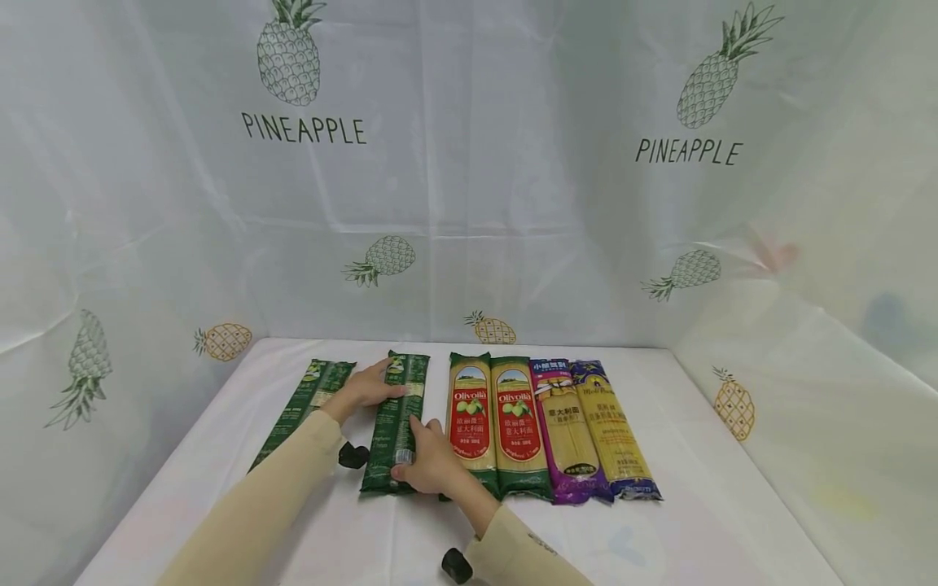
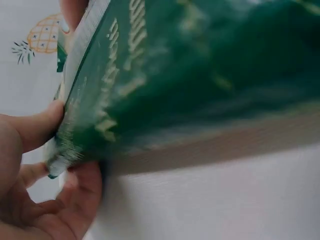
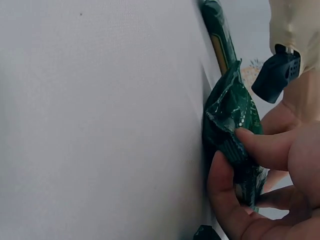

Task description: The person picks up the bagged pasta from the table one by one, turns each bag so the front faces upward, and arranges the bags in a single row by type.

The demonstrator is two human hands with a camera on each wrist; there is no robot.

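Note:
A green spaghetti packet (image 1: 396, 423) lies back side up, left of the middle of the table, with both hands on it. My left hand (image 1: 368, 386) holds its far part; in the left wrist view the thumb (image 2: 42, 125) lies on the green wrapper and the other fingers curl under its edge. My right hand (image 1: 432, 460) grips the near right side. In the right wrist view, thumb and fingers pinch the packet's crinkled end (image 3: 227, 125). Another green packet (image 1: 296, 411) lies to the left, partly hidden by the left sleeve.
Right of the hands lie two red-labelled Olivoilà spaghetti packets (image 1: 469, 407), a purple pasta packet (image 1: 567, 427) and a blue-and-yellow one (image 1: 615, 427), side by side. A white cloth (image 1: 703, 505) covers the table. Pineapple-print curtains (image 1: 513, 268) hang behind and at both sides.

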